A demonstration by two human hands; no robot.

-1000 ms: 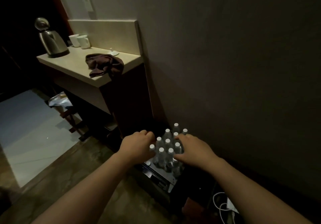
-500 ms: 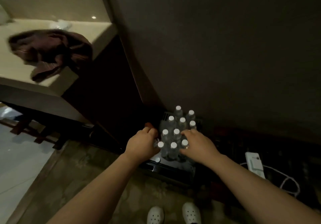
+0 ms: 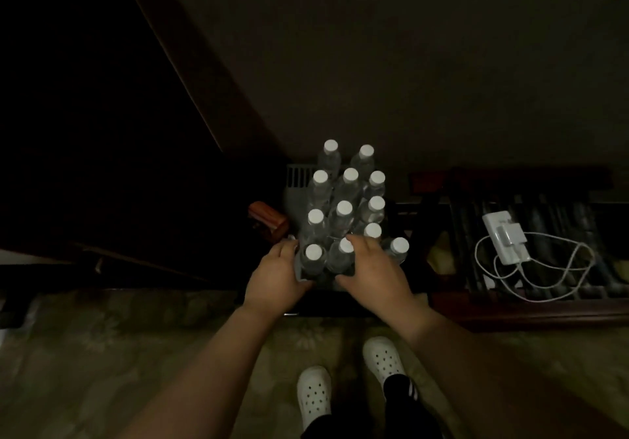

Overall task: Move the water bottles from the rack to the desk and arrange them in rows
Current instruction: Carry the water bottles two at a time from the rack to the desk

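Down low, left hand [image 3: 276, 278] and right hand [image 3: 373, 272] each curled around a front water bottle [image 3: 312, 258], labels unreadable.

Clear plastic water bottles [image 3: 343, 220]: glossy, transparent walls; matt white plastic screw caps [image 3: 344, 207]. Grey slotted rack tray [image 3: 296, 179]: looks like matt plastic. White plastic charger block [image 3: 507, 237] and smooth white cable [image 3: 541, 268]: slight sheen. Dark slatted wooden rack [image 3: 544, 305]: reddish, semi-gloss. White perforated clogs [image 3: 313, 394]: matt, foam-like. Patterned carpet floor [image 3: 102, 353]: rough pile.

Both hands [image 3: 277, 276] around white-capped bottles [image 3: 343, 208]
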